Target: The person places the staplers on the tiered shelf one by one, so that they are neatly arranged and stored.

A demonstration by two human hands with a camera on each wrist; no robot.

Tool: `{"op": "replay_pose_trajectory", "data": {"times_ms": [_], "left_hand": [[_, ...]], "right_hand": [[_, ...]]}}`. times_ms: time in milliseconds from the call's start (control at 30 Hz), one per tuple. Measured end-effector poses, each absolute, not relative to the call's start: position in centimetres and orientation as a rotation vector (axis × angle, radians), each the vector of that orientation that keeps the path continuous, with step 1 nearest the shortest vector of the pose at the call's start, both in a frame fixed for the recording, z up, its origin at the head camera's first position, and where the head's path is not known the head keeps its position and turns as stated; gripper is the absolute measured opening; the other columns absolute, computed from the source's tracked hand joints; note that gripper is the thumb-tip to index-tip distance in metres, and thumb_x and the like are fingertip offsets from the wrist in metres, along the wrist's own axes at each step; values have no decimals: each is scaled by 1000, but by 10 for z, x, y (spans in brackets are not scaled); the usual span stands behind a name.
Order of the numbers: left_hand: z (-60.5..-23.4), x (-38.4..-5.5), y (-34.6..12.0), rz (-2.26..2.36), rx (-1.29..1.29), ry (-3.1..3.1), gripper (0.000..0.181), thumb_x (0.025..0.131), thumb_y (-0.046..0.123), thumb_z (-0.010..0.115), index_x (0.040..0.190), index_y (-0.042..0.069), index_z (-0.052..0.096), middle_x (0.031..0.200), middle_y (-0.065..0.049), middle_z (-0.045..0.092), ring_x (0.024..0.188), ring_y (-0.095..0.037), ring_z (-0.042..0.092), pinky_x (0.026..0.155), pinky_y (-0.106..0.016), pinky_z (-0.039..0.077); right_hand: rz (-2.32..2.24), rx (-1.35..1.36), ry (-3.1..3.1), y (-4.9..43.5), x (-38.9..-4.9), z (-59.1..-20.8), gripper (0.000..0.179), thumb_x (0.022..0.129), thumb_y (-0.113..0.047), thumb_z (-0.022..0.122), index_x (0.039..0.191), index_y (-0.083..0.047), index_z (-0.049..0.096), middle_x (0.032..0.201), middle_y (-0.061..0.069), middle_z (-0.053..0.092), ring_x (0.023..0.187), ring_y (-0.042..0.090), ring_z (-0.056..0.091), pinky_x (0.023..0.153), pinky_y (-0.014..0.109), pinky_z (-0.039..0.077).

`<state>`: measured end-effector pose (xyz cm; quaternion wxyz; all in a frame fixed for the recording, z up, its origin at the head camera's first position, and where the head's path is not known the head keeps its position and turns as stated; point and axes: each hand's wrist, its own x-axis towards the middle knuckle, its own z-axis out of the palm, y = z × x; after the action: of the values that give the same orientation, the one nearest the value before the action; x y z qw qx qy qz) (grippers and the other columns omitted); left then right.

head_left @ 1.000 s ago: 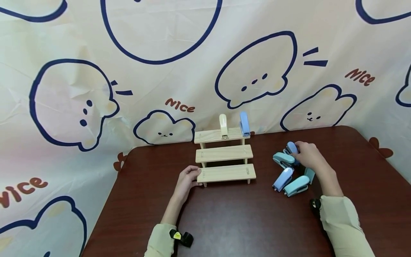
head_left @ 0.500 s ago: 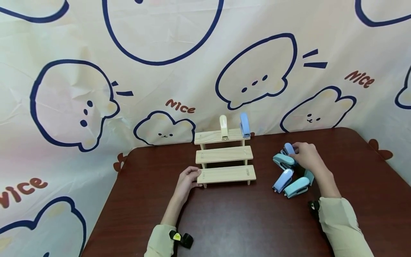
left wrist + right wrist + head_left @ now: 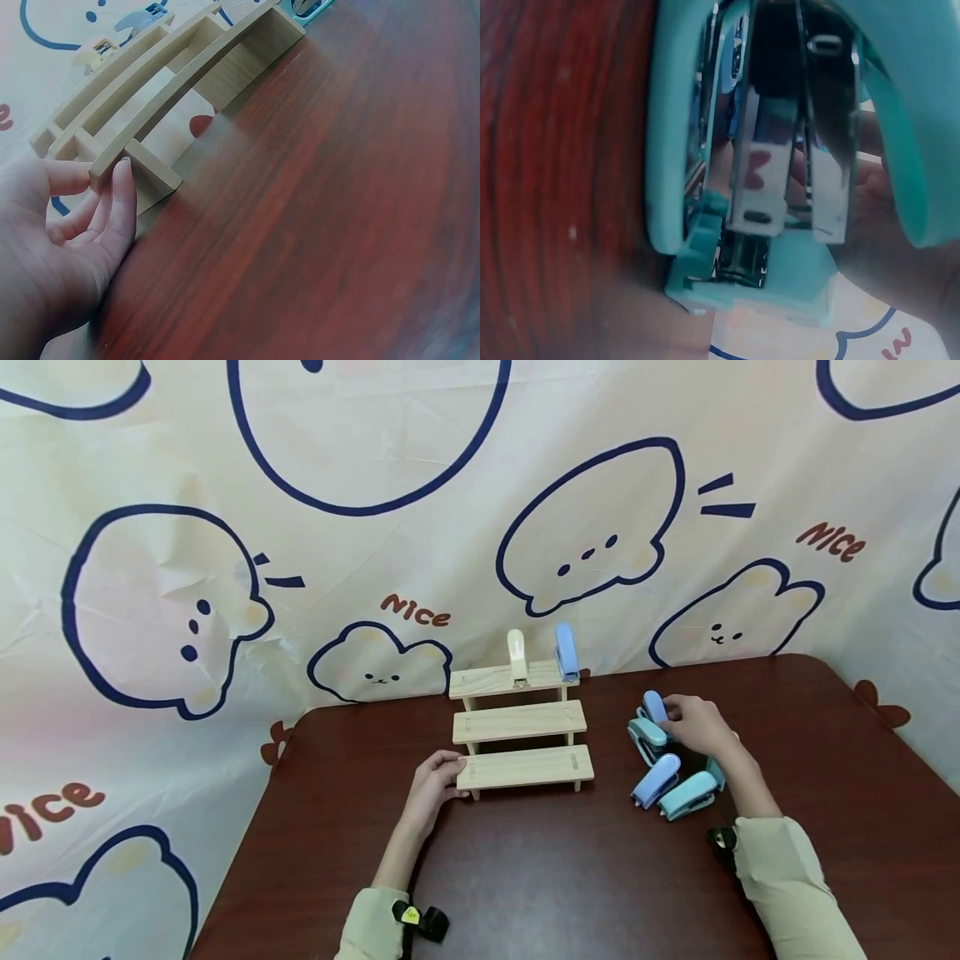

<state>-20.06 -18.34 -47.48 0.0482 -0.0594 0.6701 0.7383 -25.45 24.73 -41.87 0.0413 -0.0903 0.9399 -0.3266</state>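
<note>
My left hand [image 3: 432,787] pinches the left end of the lowest board of a three-step wooden display rack [image 3: 525,768]. The left wrist view shows the thumb and fingers [image 3: 124,199] at that board's end. My right hand [image 3: 697,727] grips a blue stapler [image 3: 654,705] at the back of a cluster on the right. Against it leans a teal stapler [image 3: 647,732]. In front lie a periwinkle stapler [image 3: 657,779] and a light teal stapler [image 3: 690,795]. Another teal stapler [image 3: 716,772] is partly hidden by my right forearm. Close up, a teal stapler [image 3: 795,274] fills the right wrist view.
On the rack's top step stand a cream stapler [image 3: 517,657] and a blue stapler [image 3: 567,653], both upright. The dark brown table [image 3: 555,868] meets a printed cloth backdrop [image 3: 360,560] right behind the rack.
My right hand has moved left with the blue stapler, and the teal stapler beside it has shifted left and turned. The left hand keeps its hold on the rack.
</note>
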Motion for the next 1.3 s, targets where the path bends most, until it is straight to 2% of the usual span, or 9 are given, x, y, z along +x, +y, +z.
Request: {"op": "replay_pose_trajectory", "data": {"times_ms": [233, 400, 600, 800, 1300], "left_hand": [[-475, -199, -184, 2235, -170, 2067, 28, 100, 15, 66, 118, -5, 59, 103, -12, 64, 81, -17, 65, 65, -30, 57], [-475, -200, -183, 2245, -170, 2060, 27, 99, 13, 65, 117, -6, 59, 102, -11, 64, 80, -16, 64, 64, -29, 57], [-475, -200, -183, 2253, -169, 2061, 25, 99, 12, 65, 116, -5, 60, 101, -10, 64, 79, -17, 65, 63, -29, 57], [-475, -200, -183, 2245, -174, 2066, 25, 99, 12, 65, 116, -6, 60, 100, -11, 64, 79, -17, 65, 63, -29, 57], [-474, -198, -183, 2225, -171, 2077, 27, 99, 13, 65, 117, -6, 59, 102, -11, 65, 78, -16, 65, 63, -28, 57]], "right_hand": [[-989, -279, 2909, 242, -253, -421, 47, 98, -5, 64, 134, 22, 50, 117, 39, 64, 110, 52, 63, 87, 59, 54], [-985, -282, 2927, 239, -252, -420, 45, 98, -4, 64, 131, 23, 51, 115, 39, 65, 108, 53, 62, 88, 61, 53], [-1030, -253, 2923, 236, -251, -418, 48, 98, -1, 62, 135, 25, 46, 113, 39, 64, 102, 50, 64, 82, 57, 56], [-1112, -190, 2889, 238, -250, -419, 53, 98, 2, 59, 142, 23, 37, 118, 43, 59, 104, 50, 63, 76, 52, 58], [-1265, -73, 2958, 246, -244, -412, 52, 96, 4, 60, 141, 20, 40, 118, 44, 59, 101, 51, 65, 68, 46, 59]]}}
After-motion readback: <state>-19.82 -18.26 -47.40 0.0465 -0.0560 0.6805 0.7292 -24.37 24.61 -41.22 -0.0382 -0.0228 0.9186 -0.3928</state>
